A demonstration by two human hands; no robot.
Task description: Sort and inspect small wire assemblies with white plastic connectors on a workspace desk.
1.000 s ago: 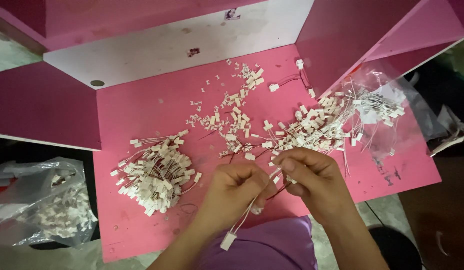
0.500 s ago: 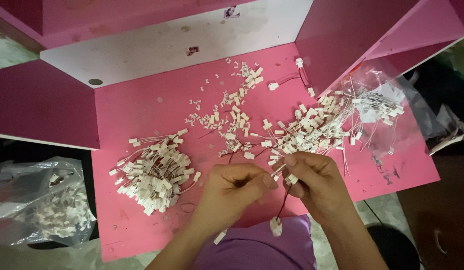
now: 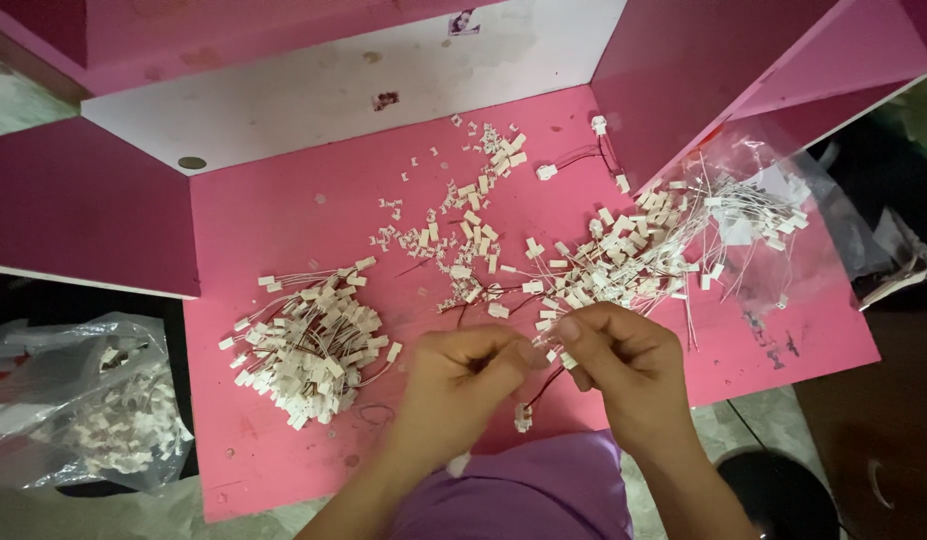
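I judge the thin dark wire with small white plastic connectors point(image 3: 525, 413) could slip and drop into my lap, since only fingertips pinch it. My left hand point(image 3: 464, 370) and right hand point(image 3: 624, 365), both curled, hold it at lower centre, above the pink bench point(image 3: 284, 230).

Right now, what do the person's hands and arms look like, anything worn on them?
Both the left hand and right hand are bare: no gloves, rings or watch visible. The forearms are bare too, with no sleeves in view. Nails are short and unpainted.
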